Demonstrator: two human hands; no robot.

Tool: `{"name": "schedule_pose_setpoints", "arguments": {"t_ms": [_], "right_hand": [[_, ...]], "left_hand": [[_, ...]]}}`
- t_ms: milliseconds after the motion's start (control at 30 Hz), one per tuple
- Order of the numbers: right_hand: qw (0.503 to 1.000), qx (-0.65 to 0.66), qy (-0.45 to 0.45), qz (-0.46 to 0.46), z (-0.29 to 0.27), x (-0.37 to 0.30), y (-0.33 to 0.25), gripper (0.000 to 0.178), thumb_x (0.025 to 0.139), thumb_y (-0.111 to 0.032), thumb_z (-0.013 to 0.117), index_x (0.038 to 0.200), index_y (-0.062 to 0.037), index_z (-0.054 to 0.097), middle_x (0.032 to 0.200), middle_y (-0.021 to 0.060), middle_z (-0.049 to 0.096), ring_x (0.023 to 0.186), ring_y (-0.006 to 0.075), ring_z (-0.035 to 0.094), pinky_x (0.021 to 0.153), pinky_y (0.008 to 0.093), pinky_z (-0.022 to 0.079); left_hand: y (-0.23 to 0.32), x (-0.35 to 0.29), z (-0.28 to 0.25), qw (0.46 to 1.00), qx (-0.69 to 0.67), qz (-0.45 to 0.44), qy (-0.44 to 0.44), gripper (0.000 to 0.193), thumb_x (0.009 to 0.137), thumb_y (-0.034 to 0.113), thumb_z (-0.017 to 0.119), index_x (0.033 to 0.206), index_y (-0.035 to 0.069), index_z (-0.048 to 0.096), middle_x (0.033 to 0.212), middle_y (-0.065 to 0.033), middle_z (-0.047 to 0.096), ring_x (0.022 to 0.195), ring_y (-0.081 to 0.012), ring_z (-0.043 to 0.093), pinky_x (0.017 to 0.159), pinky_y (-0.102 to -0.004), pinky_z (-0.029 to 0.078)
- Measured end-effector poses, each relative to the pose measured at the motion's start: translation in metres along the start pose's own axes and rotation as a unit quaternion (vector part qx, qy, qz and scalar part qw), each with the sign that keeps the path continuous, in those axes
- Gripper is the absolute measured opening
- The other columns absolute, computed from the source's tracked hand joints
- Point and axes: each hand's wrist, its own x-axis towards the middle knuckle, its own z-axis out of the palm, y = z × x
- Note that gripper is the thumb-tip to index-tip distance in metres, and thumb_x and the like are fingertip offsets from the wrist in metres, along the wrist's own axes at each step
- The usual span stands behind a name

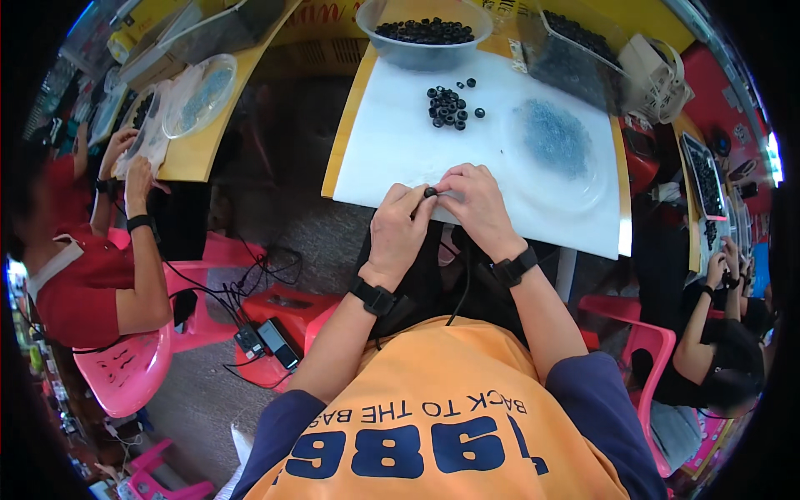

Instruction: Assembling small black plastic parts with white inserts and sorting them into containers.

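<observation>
There are two hands (pixel 397 233), two black wristbands (pixel 372 296), one black piece (pixel 430 192) between fingertips, one bowl (pixel 425 57), one bin (pixel 575 83), one plate (pixel 602 171), and one loose pile (pixel 448 110) too overlapped to count.

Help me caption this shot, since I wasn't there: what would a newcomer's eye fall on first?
Probably the big orange shirt with navy sleeves, filling the lower middle. Just above it, at the near edge of the white tabletop, the left hand pinches a small round black part, the right hand close against it. Farther back lie a loose cluster of black parts and, right of it, a pale-blue heap of tiny pieces.
</observation>
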Motion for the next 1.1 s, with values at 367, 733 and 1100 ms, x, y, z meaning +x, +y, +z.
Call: {"name": "schedule_pose_setpoints", "arguments": {"t_ms": [367,733,1100], "right_hand": [[0.982,0.17,0.009,0.08,-0.015,-0.006,-0.042,0.021,0.086,-0.013,0.072,0.102,-0.0004,0.071,0.091,0.0136,0.071,0.077,0.0244,0.066,0.071,0.0332,0.053],[0.992,0.122,0.018,0.011,-0.008,-0.008,-0.054,0.022,0.082,-0.011,0.075,0.103,-0.004,0.072,0.085,0.0094,0.07,0.076,0.0235,0.063,0.07,0.0334,0.051],[0.974,0.2,-0.005,0.107,0.005,-0.011,-0.059,0.015,0.082,-0.007,0.076,0.094,0.0012,0.072,0.082,0.0104,0.071,0.069,0.0155,0.065,0.065,0.0267,0.05]], "left_hand": [[0.012,-0.004,-0.022,0.876,-0.392,-0.277,-0.047,0.023,0.096,0.016,0.066,0.11,-0.001,0.072,0.074,0.0049,0.052,0.062,-0.0009,0.042,0.05,-0.0184,0.03],[-0.004,-0.01,-0.03,0.703,-0.592,-0.389,-0.055,0.015,0.098,0.016,0.064,0.091,0.004,0.067,0.076,0.0016,0.059,0.062,-0.0045,0.047,0.047,-0.0188,0.031],[-0.014,-0.019,-0.039,0.714,-0.594,-0.365,-0.064,0.016,0.098,0.017,0.064,0.09,0.003,0.067,0.077,0.0015,0.059,0.062,-0.0044,0.047,0.049,-0.0183,0.032]]}}
